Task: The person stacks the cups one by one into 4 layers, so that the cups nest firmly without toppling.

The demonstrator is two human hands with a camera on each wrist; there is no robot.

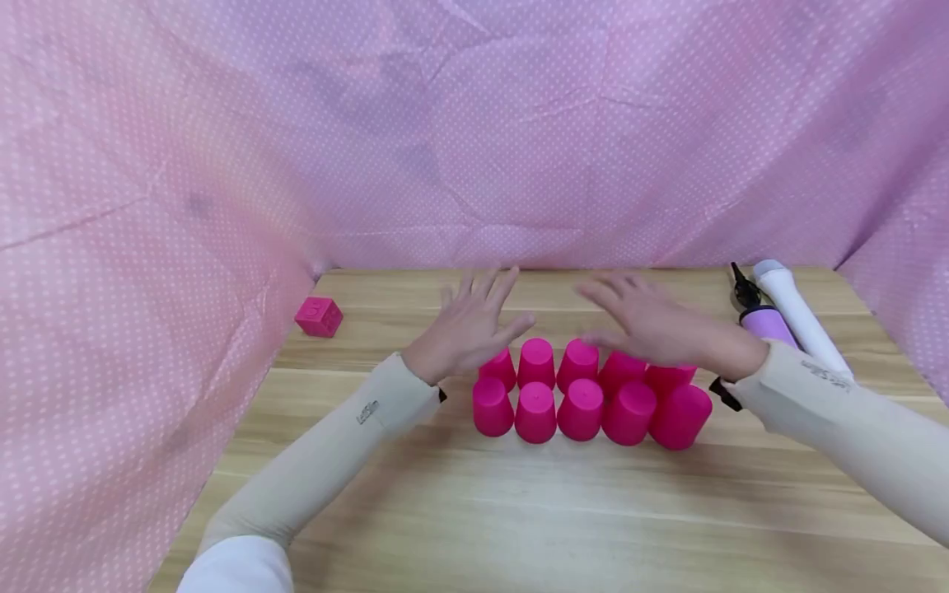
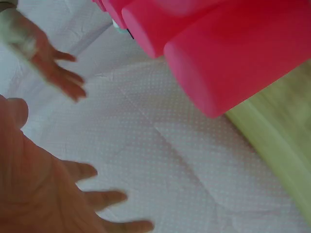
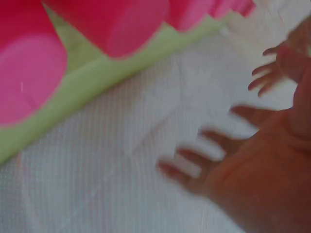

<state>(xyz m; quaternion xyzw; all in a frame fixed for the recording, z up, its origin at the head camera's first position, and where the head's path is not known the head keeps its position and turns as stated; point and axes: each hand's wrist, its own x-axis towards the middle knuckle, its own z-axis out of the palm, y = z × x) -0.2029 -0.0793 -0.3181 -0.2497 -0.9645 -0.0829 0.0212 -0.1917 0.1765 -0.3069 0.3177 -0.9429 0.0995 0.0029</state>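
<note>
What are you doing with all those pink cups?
A person holds both hands open and spread just above a bunch of pink cups, which stand upside down in two rows on the wooden table. The left hand and right hand grip nothing. A pink block sits off to the left, and a purple-and-white pump lies to the right.

Bright, even light — wrist views motion-blurred
</note>
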